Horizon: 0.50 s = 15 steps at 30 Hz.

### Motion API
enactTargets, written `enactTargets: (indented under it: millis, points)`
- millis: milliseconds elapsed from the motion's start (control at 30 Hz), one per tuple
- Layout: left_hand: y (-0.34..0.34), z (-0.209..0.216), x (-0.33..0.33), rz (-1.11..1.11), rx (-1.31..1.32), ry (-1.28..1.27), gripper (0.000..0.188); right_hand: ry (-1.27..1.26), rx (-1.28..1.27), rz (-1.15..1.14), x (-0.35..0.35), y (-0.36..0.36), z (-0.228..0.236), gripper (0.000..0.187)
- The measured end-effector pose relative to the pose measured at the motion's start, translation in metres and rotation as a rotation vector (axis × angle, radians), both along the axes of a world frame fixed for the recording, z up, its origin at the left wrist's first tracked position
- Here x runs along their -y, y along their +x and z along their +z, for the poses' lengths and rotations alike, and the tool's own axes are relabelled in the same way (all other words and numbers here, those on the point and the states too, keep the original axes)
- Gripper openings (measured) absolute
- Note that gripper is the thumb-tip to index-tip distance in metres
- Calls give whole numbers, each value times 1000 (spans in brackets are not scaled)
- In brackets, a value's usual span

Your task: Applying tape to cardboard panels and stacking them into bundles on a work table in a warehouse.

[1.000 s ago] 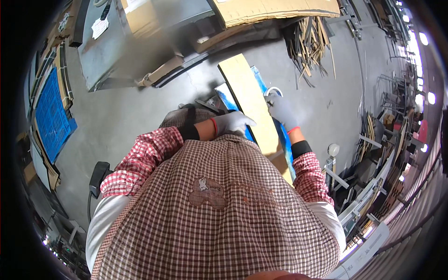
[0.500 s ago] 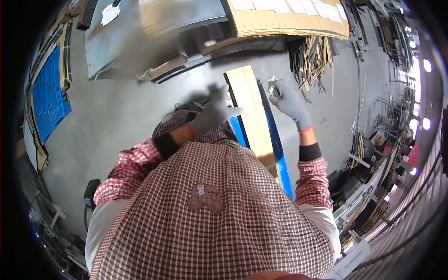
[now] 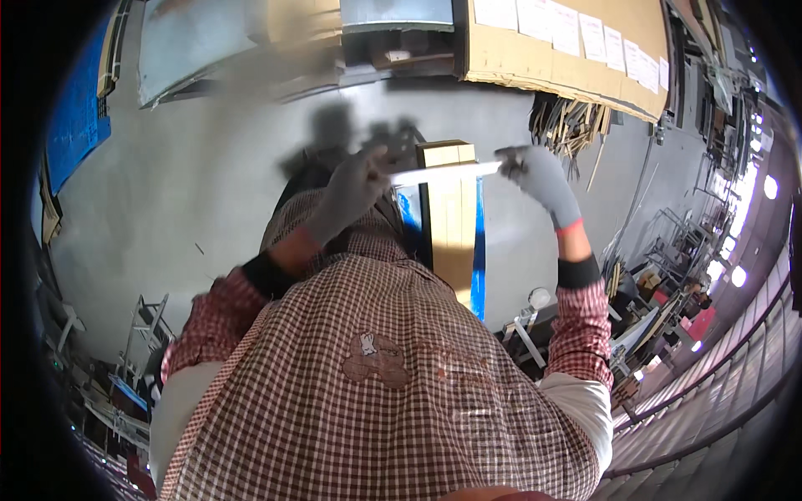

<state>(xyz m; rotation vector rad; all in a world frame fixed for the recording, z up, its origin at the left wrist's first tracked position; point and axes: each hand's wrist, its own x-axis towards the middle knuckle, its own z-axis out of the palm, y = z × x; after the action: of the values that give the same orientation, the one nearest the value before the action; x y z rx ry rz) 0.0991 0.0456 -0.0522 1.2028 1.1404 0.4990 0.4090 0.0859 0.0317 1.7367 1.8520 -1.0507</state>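
One white strip (image 3: 447, 173) | left hand (image 3: 354, 190) pinching one end | right hand (image 3: 541, 182) pinching other

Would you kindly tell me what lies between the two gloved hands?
In the head view, a white strip spans from the left hand to the right hand, crossing over the cardboard piece.

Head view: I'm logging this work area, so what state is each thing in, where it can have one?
Left hand: gloved, closed on one strip end
Right hand: gloved, closed on the other end
White strip: stretched straight between the hands
Long cardboard piece: lying flat, partly shaded
Large cardboard: flat, papers in a row on top
Thin strips: loose, bunched untidily
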Motion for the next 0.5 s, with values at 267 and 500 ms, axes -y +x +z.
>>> enactTargets:
  millis: [267,500]
  points:
    - [74,-128,-13,-522,74,220,11,-203,-737,-454,15,5,-149,10]
    - [66,-189,-19,-1032,-93,499,15,292,-131,-891,29,-112,-2,74]
